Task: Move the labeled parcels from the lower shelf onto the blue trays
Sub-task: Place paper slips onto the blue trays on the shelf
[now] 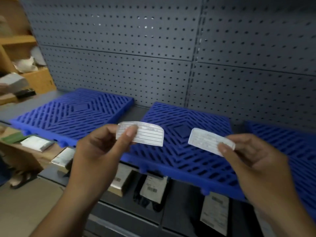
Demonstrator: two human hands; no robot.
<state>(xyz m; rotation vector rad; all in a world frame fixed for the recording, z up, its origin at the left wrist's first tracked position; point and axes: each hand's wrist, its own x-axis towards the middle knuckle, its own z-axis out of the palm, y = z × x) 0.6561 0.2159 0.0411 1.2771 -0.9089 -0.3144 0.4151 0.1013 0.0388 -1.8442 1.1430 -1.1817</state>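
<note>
My left hand (100,147) pinches a white lined paper label (147,135) between thumb and fingers. A second white label (205,140) is held the same way by my right hand (253,156). Both labels hover over the middle blue slatted tray (186,117) on the upper shelf. Another blue tray (73,110) lies to its left and a third (290,144) at the right edge. On the lower shelf under the trays lie labeled parcels: a black one (154,189), a tan box (119,182), a dark one (215,212) at the right.
A grey pegboard wall (153,57) backs the shelf. Wooden shelving (18,48) with boxes and paper stands at the left. More small boxes (37,142) lie on a wooden surface at the lower left, near a sandalled foot (22,180) on the floor.
</note>
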